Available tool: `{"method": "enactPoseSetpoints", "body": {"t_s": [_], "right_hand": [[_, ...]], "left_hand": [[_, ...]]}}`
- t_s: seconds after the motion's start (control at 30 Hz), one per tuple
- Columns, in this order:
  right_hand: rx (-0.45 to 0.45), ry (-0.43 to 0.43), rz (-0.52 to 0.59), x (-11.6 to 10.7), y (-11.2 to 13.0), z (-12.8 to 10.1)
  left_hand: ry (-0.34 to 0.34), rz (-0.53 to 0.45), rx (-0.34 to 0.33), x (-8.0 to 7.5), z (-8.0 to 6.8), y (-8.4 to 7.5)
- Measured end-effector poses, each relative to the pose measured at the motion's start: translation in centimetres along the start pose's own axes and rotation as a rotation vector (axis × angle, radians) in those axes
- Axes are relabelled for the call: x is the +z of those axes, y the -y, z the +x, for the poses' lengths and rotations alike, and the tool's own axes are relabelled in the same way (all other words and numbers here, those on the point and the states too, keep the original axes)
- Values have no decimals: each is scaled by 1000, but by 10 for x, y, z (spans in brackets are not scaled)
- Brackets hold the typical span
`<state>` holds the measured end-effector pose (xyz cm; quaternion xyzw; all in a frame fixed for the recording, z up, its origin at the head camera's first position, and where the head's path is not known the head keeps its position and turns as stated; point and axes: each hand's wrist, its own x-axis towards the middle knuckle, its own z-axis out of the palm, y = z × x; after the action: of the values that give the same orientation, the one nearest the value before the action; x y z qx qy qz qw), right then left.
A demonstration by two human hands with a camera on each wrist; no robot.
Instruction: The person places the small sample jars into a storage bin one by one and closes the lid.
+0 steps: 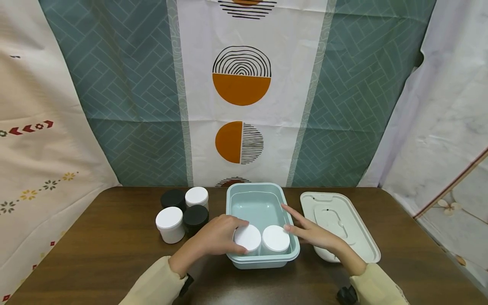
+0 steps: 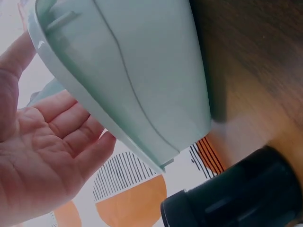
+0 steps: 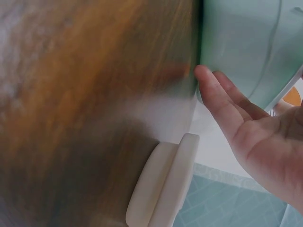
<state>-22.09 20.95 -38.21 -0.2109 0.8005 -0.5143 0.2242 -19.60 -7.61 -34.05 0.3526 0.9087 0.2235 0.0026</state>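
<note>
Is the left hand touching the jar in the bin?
Touching. The head view shows the left hand with fingers curled over the white jar inside the bin.

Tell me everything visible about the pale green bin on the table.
The pale green bin is a rectangular, smooth plastic-looking tub with rounded corners and a rolled rim, standing upright and uncovered on the dark wooden table. Two white-lidded jars stand side by side at its near end; the far end is bare. The left hand reaches over its left rim onto the left jar; the right hand lies with straight fingers on its right rim. A white lid lies beside it.
</note>
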Motion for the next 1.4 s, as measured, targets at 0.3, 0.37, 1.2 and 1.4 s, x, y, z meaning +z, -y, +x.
{"method": "enactPoseSetpoints", "body": {"t_s": [0.3,0.37,1.2,1.4], "right_hand": [[-8,11,13,0,0,0],[-9,14,13,0,-1,0],[-14,4,10,0,-2,0],[-13,0,3,0,-2,0]], "left_hand": [[-26,-53,-21,-5,-12,5],[-67,-74,-24,-8,-17,8],[-522,-80,-342,-44,-97,84],[-494,-50,-399,-44,-105,99]]}}
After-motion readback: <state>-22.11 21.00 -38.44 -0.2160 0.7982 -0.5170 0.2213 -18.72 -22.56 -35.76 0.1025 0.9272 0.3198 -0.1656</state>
